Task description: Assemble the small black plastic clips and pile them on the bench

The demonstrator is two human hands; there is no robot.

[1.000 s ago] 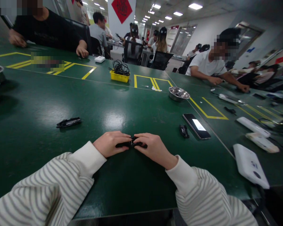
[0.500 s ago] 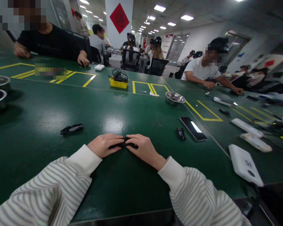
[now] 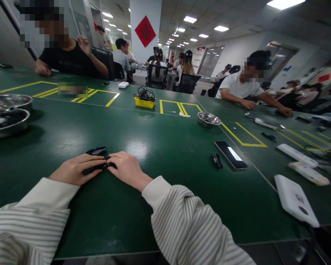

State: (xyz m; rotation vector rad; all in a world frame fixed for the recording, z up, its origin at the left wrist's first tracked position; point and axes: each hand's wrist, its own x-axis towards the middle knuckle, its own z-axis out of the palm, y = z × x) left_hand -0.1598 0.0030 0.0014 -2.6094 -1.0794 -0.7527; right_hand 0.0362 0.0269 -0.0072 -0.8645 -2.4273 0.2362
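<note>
Fingers of my left hand (image 3: 78,168) are wrapped round a small black plastic part (image 3: 91,170), mostly covered by them. My right hand (image 3: 127,168) pinches the right end of the same part, its fingertips almost meeting those of the left. What kind of part it is I cannot make out. Just behind my left fingers lies another glossy black piece (image 3: 97,151) on the green table. Farther right, a small black piece (image 3: 216,161) rests beside a smartphone (image 3: 231,155).
Steel bowls with black items stand at left, the nearer bowl (image 3: 9,133) close by. A yellow tray (image 3: 144,103) of black cables and a steel bowl (image 3: 209,120) are farther back. A white device (image 3: 296,198) lies at right. Co-workers sit across the table.
Both my hands have moved left with the black part, up to the loose black piece. My view has shifted slightly. The person across at left has raised a hand.
</note>
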